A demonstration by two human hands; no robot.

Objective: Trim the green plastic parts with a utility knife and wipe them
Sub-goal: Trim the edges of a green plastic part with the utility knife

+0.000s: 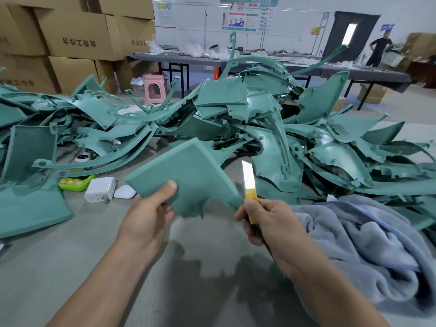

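Note:
My left hand [151,208] pinches the near edge of a flat green plastic part [188,178] and holds it up above the table, thumb on its top face. My right hand [266,223] grips a yellow-handled utility knife [249,182] with its blade out and pointing up, right beside the part's right-hand edge. Behind them a large pile of green plastic parts [259,119] spreads across the table. A grey-blue cloth [358,234] lies crumpled at the right, next to my right forearm.
A white charger block [100,189], a white earbud case [125,192] and a green toy [74,184] lie left of my left hand. Cardboard boxes [77,34] stack at the back left. A pink stool [154,88], long tables and a standing person [378,49] are farther back.

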